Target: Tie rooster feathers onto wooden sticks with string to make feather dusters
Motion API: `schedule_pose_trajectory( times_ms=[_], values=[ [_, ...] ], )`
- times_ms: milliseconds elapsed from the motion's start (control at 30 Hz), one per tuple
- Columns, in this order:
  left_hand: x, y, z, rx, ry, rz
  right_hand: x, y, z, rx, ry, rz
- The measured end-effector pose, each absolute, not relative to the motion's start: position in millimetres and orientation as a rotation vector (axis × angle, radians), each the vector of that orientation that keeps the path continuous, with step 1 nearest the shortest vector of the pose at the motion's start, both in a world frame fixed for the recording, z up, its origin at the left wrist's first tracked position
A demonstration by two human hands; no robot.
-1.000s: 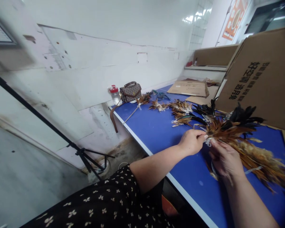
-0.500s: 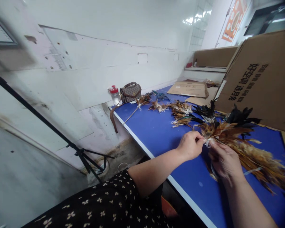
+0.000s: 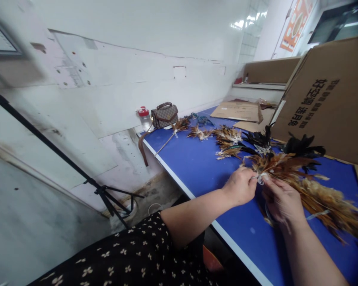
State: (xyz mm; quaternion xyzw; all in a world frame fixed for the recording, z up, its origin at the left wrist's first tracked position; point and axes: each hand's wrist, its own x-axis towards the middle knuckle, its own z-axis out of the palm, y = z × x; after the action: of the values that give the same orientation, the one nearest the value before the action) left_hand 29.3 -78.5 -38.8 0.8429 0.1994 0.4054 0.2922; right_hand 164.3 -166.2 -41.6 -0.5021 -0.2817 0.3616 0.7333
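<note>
A bunch of brown feathers [image 3: 282, 165], bound at its base with white string [image 3: 260, 178], is held above the blue tabletop [image 3: 185, 159]. My right hand [image 3: 283, 198] pinches the bunch by its bound base between thumb and fingers. Close beside it, my left hand [image 3: 241, 186] is closed at the white string, its fingertips partly hidden. Under and beyond my right hand lies a long pile of golden-brown feathers [image 3: 331, 202], with a pale strip across it. Black feathers [image 3: 302, 147] show just behind the held bunch.
Smaller feather bunches [image 3: 226, 135] lie in a row toward the back. A handbag [image 3: 164, 116] and a red-lidded jar [image 3: 144, 119] stand at the far left end. Cardboard [image 3: 328, 103] rises on the right; a black tripod [image 3: 100, 190] stands left of the table.
My left hand has turned and drawn slightly down, its fingers more curled by the string. My right hand keeps its pinch on the feather bunch, almost in place.
</note>
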Motion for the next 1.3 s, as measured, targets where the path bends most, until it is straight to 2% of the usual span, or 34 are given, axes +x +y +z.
schedule_pose_trajectory(
  times_ms=[167, 333, 633, 1033, 1300],
  values=[
    [32.0, -75.9, -38.8, 2.116, 0.559, 1.131, 156.8, -168.5, -32.4, -1.055, -0.634, 0.781],
    [38.2, -69.6, -38.8, 1.734, 0.586, 1.096, 151.5, -170.8, -25.0, -1.007, -0.663, 0.853],
    [29.6, -69.2, -1.4, 1.034, 0.389, 0.873, 150.6, -173.0, -27.9, -1.036, -0.694, 0.865],
    [-4.4, -58.0, -0.6, 0.805, 0.3, 0.739, 146.1, -174.7, -33.2, -1.218, -0.7, 0.819],
    [-32.6, -32.6, -10.7, 0.69, 0.33, 0.789, 138.6, -170.8, -51.1, -1.583, -0.812, 0.696]
  ],
)
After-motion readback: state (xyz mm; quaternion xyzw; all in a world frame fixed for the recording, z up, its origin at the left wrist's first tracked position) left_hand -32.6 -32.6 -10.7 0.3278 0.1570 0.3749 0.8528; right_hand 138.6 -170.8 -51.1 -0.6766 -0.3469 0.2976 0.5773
